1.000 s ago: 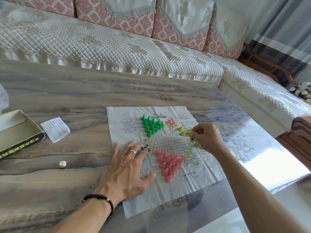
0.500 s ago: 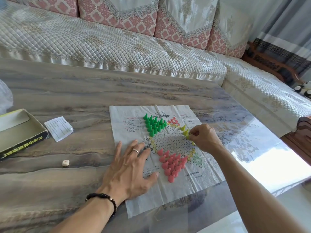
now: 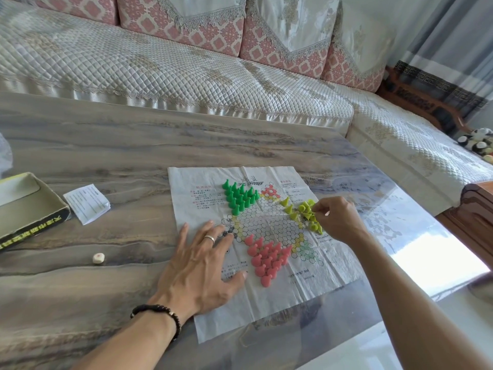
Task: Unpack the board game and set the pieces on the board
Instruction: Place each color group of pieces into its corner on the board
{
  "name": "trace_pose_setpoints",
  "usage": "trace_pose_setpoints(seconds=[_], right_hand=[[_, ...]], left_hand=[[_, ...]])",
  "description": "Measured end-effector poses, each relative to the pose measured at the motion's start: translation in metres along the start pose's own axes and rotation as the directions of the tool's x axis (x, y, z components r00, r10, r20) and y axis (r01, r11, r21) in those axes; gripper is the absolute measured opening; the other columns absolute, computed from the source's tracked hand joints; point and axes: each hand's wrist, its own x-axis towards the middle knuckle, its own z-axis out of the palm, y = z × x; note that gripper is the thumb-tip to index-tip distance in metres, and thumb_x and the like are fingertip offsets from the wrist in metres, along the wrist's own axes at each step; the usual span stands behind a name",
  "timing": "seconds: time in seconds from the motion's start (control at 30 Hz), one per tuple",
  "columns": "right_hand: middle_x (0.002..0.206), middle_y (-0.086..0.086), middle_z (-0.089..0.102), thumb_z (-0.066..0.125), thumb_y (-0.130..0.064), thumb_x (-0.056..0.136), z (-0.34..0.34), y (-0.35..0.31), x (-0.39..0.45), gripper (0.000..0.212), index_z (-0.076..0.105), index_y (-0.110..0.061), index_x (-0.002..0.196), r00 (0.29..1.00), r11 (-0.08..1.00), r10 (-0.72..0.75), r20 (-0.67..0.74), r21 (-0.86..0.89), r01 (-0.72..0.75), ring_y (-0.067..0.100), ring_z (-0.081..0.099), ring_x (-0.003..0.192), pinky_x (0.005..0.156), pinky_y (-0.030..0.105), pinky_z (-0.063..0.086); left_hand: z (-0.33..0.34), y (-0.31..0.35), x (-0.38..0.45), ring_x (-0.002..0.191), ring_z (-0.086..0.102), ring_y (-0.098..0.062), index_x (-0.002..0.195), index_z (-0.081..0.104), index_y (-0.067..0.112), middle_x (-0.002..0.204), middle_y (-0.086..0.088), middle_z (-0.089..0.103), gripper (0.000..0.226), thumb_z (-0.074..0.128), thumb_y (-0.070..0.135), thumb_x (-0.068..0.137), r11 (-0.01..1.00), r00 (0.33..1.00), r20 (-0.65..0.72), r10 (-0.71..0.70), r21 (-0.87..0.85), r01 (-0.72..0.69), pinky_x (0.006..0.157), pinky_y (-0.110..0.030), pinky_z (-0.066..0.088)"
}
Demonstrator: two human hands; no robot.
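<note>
Now | paper board near worktop front edge | left hand flat, fingers spread on it | right hand pinching a yellow piece | one die

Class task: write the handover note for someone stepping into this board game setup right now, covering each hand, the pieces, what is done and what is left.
Left hand: open, flat on the paper board's near-left part.
Right hand: pinching a yellow piece at the yellow pieces on the board's right.
Done: green pieces and pink pieces stand grouped in their corners.
Left: stand up the jumbled yellow ones.
The die and the open box lie on the table to the left.
</note>
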Motion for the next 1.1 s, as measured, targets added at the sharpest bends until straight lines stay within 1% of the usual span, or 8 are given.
trace_pose_setpoints(seconds=[0.17,0.37,0.5,0.63,0.7,0.8,0.9,1.1], right_hand=[[0.082,-0.001,0.069,0.076,-0.019,0.077,0.004,0.003,-0.011,0.009,0.074,-0.017,0.085,0.996,0.998,-0.023,0.086,-0.053,0.028,0.010,0.064,0.072,0.071,0.030,0.057],[0.096,0.001,0.068,0.074,-0.017,0.081,0.010,0.003,-0.015,0.014,0.075,-0.017,0.095,0.984,0.982,-0.109,0.144,-0.141,0.129,0.015,0.064,0.083,0.077,0.034,0.057],[0.088,0.000,0.064,0.067,-0.009,0.085,0.008,0.007,-0.018,0.011,0.075,-0.016,0.086,0.982,0.975,-0.125,0.142,-0.166,0.148,0.018,0.063,0.082,0.074,0.033,0.054],[0.088,-0.003,0.058,0.069,-0.012,0.083,0.004,0.008,-0.019,0.004,0.071,-0.014,0.082,0.995,0.995,-0.099,0.024,-0.026,0.100,0.009,0.054,0.076,0.071,0.025,0.046],[0.087,-0.004,0.062,0.067,-0.013,0.084,0.003,0.006,-0.016,0.007,0.065,-0.018,0.079,0.998,0.997,-0.061,0.010,0.045,0.061,0.009,0.057,0.078,0.072,0.026,0.049],[0.072,-0.003,0.065,0.066,-0.016,0.084,-0.001,0.000,-0.013,0.015,0.061,-0.022,0.072,0.999,0.990,-0.007,0.032,0.140,0.002,0.012,0.062,0.066,0.060,0.024,0.051],[0.058,-0.003,0.061,0.077,-0.023,0.078,-0.006,-0.006,-0.013,0.017,0.064,-0.019,0.066,0.996,0.973,0.029,0.086,0.225,-0.048,0.007,0.054,0.047,0.046,0.019,0.043],[0.057,-0.001,0.058,0.081,-0.026,0.072,0.004,-0.011,-0.011,0.026,0.063,-0.008,0.070,0.985,0.967,0.067,0.157,0.232,-0.103,0.006,0.046,0.044,0.043,0.015,0.040]], left_hand=[[0.001,0.000,0.000,0.148,-0.002,-0.014,0.149,0.027,0.026,0.160,0.002,0.016,0.081,0.031,0.072,0.083,1.000,1.000,-0.003,0.007,0.002,-0.007,0.118,-0.053,-0.006],[0.000,0.000,-0.001,0.148,-0.002,-0.014,0.150,0.026,0.025,0.161,0.001,0.015,0.081,0.032,0.071,0.083,1.000,1.000,0.000,0.009,0.004,-0.009,0.119,-0.053,-0.006],[0.000,-0.001,0.000,0.148,0.000,-0.015,0.150,0.027,0.025,0.160,0.000,0.017,0.082,0.032,0.072,0.083,1.000,1.000,-0.010,0.010,0.001,-0.010,0.118,-0.053,-0.005],[0.002,-0.001,0.000,0.148,-0.001,-0.014,0.150,0.026,0.025,0.160,0.001,0.016,0.082,0.032,0.072,0.083,1.000,1.000,-0.005,0.008,0.009,-0.008,0.119,-0.053,-0.005],[0.002,-0.001,0.000,0.148,-0.002,-0.014,0.150,0.024,0.026,0.161,0.001,0.014,0.082,0.031,0.072,0.083,1.000,1.000,0.002,0.010,0.020,-0.010,0.118,-0.053,-0.005],[0.002,-0.001,0.000,0.148,-0.002,-0.014,0.150,0.024,0.025,0.161,0.000,0.014,0.082,0.031,0.072,0.083,1.000,1.000,0.000,0.009,0.018,-0.009,0.119,-0.054,-0.005],[0.002,-0.001,0.001,0.148,-0.003,-0.014,0.150,0.023,0.026,0.161,0.001,0.013,0.082,0.030,0.073,0.083,1.000,1.000,0.006,0.006,0.025,-0.006,0.118,-0.054,-0.004],[0.002,-0.001,0.000,0.148,-0.002,-0.013,0.150,0.026,0.025,0.160,0.001,0.016,0.082,0.032,0.071,0.083,1.000,1.000,-0.010,0.006,-0.006,-0.006,0.118,-0.053,-0.007]])
